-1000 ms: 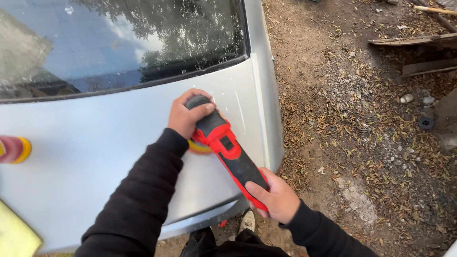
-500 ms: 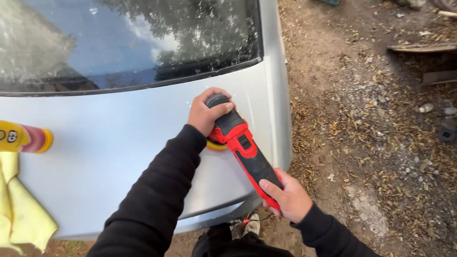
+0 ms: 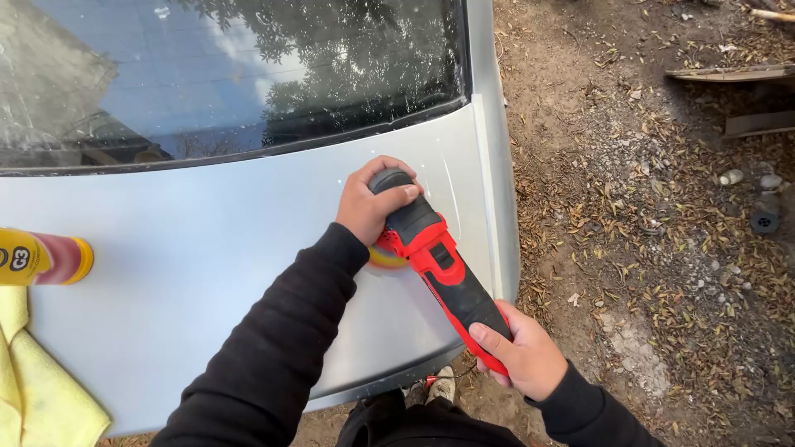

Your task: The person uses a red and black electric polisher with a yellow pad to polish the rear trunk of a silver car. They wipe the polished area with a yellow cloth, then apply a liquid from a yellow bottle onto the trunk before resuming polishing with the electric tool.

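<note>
The person worked a red and black handheld polisher across the silver boot lid of a car. The left hand was clamped over the rounded black head of the tool, fingers curled down across its top, so that grip was closed on the polisher from above. The right hand was wrapped round the tail end of the black handle, thumb lying along its upper side, also closed tight on the tool. The polisher ran on a slant between the two hands, its head up towards the rear window and its handle reaching back past the edge of the lid towards the person's body. Under the head, just below the left hand, a yellow polishing pad showed pressed against the paint, mostly hidden by the tool and the black sleeve.

Well off to the left a yellow and red bottle lay on its side on the lid, and a yellow cloth sat just below it at the corner. To the right of the car lay bare ground strewn with dry leaves and small stones.
</note>
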